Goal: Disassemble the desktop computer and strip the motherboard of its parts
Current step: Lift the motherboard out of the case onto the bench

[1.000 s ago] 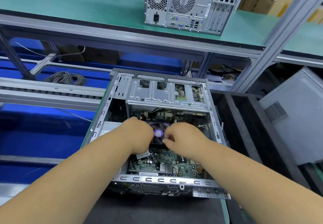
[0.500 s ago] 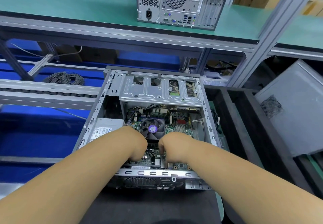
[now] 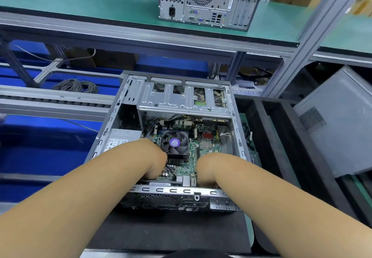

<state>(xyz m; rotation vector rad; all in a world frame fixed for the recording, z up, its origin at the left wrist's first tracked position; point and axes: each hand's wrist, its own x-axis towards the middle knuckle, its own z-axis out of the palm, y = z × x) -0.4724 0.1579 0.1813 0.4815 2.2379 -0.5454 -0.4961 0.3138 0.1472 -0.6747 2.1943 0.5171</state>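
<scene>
I see the open computer case (image 3: 175, 137) lying on its side on a dark mat (image 3: 167, 231), its side panel off and its silver frame facing up at me. Across its far end sits a perforated metal drive cage (image 3: 183, 98) with 4 cutouts. Below that, filling the case floor, is the green motherboard (image 3: 203, 149), crowded with small parts, with bundled cables along its far edge. A grey power supply (image 3: 120, 139) with a white label sits in the left side of the case. On the board, a black cooling fan (image 3: 174, 143) with a purple hub sticker stands over a finned heatsink. A second computer tower (image 3: 209, 0) stands upright on the green shelf (image 3: 80, 2) above, rear panel toward me. My left hand (image 3: 153, 161) reaches down into the case just left of the fan, fingers curled downward at the board's near edge; I cannot tell what, if anything, they hold. My right hand (image 3: 205, 169) dips in to the fan's right, fingers hidden under the knuckles behind the case's near rail, so its grip is likewise unclear.
</scene>
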